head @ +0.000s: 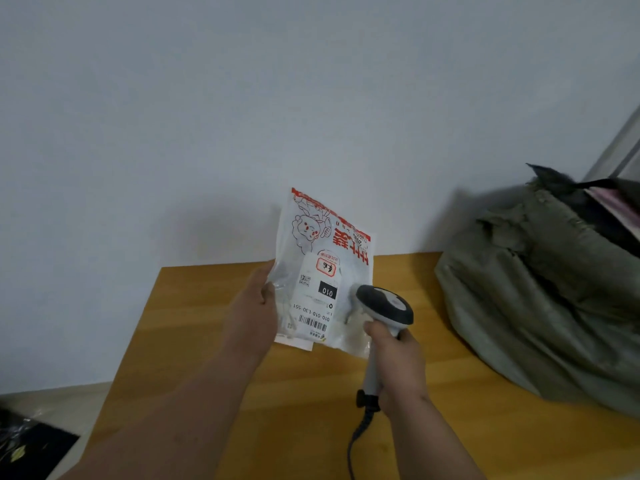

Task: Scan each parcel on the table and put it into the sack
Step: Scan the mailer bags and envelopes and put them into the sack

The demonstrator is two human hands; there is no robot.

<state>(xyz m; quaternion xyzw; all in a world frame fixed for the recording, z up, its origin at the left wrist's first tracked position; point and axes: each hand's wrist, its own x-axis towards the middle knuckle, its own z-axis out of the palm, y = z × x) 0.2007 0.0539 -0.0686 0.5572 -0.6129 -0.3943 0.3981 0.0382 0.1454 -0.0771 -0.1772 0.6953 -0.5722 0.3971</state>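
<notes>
Two bare forearms are seen; no sleeve, glove or ring is worn near the left hand [254, 303] or right hand [398, 362].

Glossy crinkled plastic parcel [322, 268], smooth plastic scanner [384, 306], matt wood-grain table [194, 306], coarse woven sack [540, 299].

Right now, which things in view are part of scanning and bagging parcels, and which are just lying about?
Part of the job:
- white parcel, held up in the left hand
- barcode scanner, gripped by the right hand
- grey-green sack on the wooden table

Just lying about:
- dark bag at lower left, off the table
</notes>
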